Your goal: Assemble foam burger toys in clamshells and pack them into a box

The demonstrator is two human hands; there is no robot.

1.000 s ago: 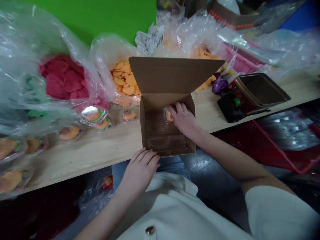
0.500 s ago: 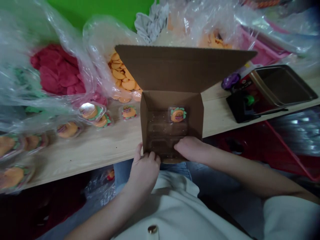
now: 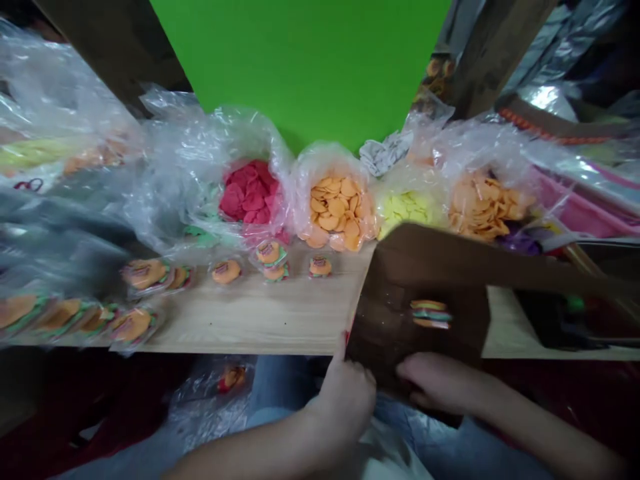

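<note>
A brown cardboard box [image 3: 415, 313] is tilted up close in front of me, its inside facing me and dark. A small burger-shaped gummy candy [image 3: 430, 314] shows side-on inside it, with orange and green layers. My left hand [image 3: 346, 400] pinches the box's near left corner. My right hand [image 3: 435, 380] has its fingers along the box's lower edge. Several wrapped burger-shaped candies [image 3: 226, 271] lie on the wooden table [image 3: 260, 320] to the left of the box.
Open clear plastic bags hold red [image 3: 250, 193], orange [image 3: 335, 213] and yellow [image 3: 405, 210] discs along the back of the table. A green backdrop [image 3: 300, 60] rises behind them. A pink tray [image 3: 583, 213] and a dark tray [image 3: 560, 320] sit at the right.
The box has tilted up toward me, and the view has swung up to show more of the bags and backdrop. My right hand has come out of the box to its lower edge.
</note>
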